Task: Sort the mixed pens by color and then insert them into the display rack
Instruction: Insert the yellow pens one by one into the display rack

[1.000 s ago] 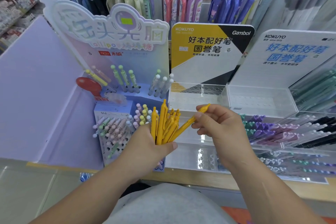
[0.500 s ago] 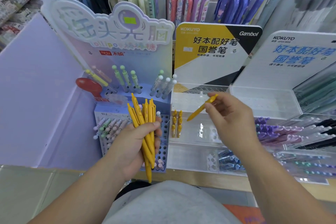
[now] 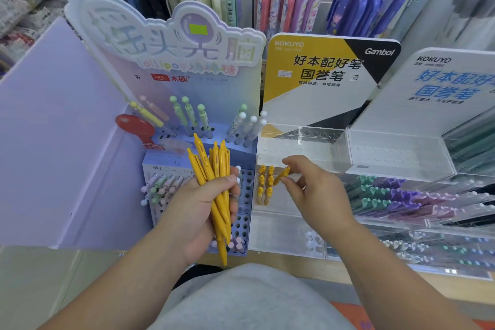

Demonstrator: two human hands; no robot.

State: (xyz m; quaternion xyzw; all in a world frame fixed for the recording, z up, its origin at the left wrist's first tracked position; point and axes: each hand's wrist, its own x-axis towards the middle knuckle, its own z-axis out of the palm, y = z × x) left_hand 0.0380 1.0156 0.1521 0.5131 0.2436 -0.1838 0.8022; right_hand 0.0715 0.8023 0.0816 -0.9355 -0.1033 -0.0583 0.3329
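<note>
My left hand (image 3: 199, 211) grips a bundle of several yellow pens (image 3: 214, 169), their tops fanned upward in front of the blue lollipop-pen stand. My right hand (image 3: 316, 190) pinches a single yellow pen (image 3: 281, 174) by its top, its lower end going down into the clear acrylic display rack (image 3: 300, 142). Just left of that pen, several yellow pens (image 3: 263, 185) stand in the rack's holes in two short columns. The rest of the rack's hole rows behind them hold nothing.
The blue lollipop-pen stand (image 3: 242, 190) with pastel pens sits directly behind my left hand. Purple, green and black pens (image 3: 401, 195) lie in clear tiers to the right. Kokuyo sign cards (image 3: 321, 78) rise behind the rack, with hanging pen rows above. A lilac panel (image 3: 53, 128) walls the left.
My right hand has carried the single yellow pen down and left to the rack beside the standing yellow pens. My left hand with the bundle has stayed roughly in place.
</note>
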